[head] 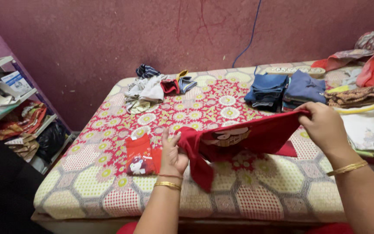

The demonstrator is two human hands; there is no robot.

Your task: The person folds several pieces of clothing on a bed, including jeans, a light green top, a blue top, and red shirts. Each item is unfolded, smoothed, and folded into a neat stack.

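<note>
1. Your left hand was pinched shut on one end of the red T-shirt, and your right hand gripped the other end, the two hands well apart.
2. You held the shirt stretched just above the patterned bedsheet, one part dangling below your left hand.
3. To fold it well, I judge you needed even tension between both hands and the loose hanging part tucked flat before laying it down.
4. A small folded red garment lay on the sheet just beside your left hand.
5. Farther off, folded blue clothes sat stacked near the wall, and a loose heap of unfolded clothes lay at the far left.
6. The shelves on your left held boxes and folded cloth; their finer contents I could not tell.
</note>
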